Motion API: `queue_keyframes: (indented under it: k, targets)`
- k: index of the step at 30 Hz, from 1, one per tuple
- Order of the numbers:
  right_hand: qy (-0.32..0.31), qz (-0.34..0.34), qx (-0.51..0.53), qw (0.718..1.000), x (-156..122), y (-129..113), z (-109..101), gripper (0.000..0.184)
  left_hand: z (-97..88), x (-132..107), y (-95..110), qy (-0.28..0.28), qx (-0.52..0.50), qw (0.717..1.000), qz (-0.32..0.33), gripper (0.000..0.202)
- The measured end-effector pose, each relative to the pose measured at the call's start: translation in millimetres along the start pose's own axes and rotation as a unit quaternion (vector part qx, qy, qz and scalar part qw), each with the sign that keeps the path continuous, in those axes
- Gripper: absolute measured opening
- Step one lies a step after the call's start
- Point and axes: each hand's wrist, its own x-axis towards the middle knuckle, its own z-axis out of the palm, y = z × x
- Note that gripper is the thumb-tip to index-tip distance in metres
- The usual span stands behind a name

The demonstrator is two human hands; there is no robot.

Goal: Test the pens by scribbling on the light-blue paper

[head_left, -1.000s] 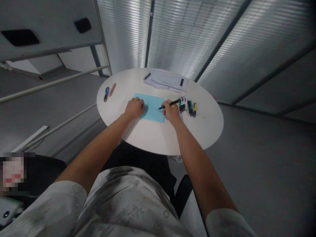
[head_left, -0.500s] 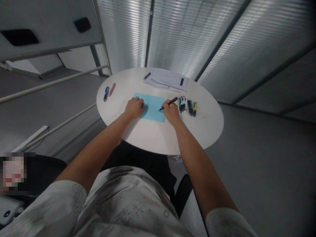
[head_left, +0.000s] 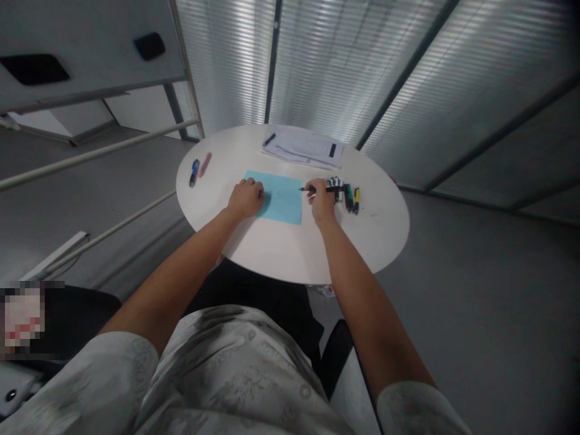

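A light blue sheet of paper (head_left: 283, 205) lies on the white oval table (head_left: 272, 254). My left hand (head_left: 246, 198) rests on its left part with fingers curled; a dark spot shows by the thumb, too small to make out. My right hand (head_left: 321, 198) is closed round a black marker (head_left: 333, 189), just off the sheet's right edge. The marker lies nearly level, its tip pointing left near that edge. Any marks on the sheet are too faint to read. Right behind this hand lie several markers (head_left: 348, 198) with green, white and yellow parts, some partly covered by it.
A stack of white papers (head_left: 303, 148) with a dark pen (head_left: 269, 140) on it lies at the table's back. At the left are a blue and black pen (head_left: 194, 173) and a pinkish stick (head_left: 205, 164). A metal rail (head_left: 104, 147) runs beside the table, and blinds (head_left: 317, 66) hang behind.
My right hand has moved slightly right and lifted the marker's tip away from the sheet, turning the marker to lie more level. My left hand has stayed in place.
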Motion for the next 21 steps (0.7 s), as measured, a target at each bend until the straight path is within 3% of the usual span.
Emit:
queue_keyframes:
  k: [1,3,11,17,21]
  targets:
    - [0.047,-0.034,0.007,0.998,1.2,0.2,-0.1,0.022,0.4,0.2,-0.1,0.001,-0.001,1.0,0.0,0.028]
    - [0.076,-0.037,0.029,0.996,3.0,0.9,0.0,0.021,1.1,0.7,-0.3,0.001,-0.002,1.0,-0.001,0.028]
    - [0.059,0.059,0.126,0.988,7.3,0.4,-0.2,0.013,0.2,0.0,0.7,-0.002,-0.002,1.0,-0.004,0.028]
    - [0.096,0.044,0.085,0.991,5.9,-0.5,1.2,0.047,-0.4,-0.5,0.7,-0.001,-0.004,1.0,-0.003,0.028]
    - [0.078,0.035,0.084,0.993,2.8,-3.3,-0.7,0.045,-0.8,-0.6,0.3,-0.002,-0.007,1.0,-0.004,0.028]
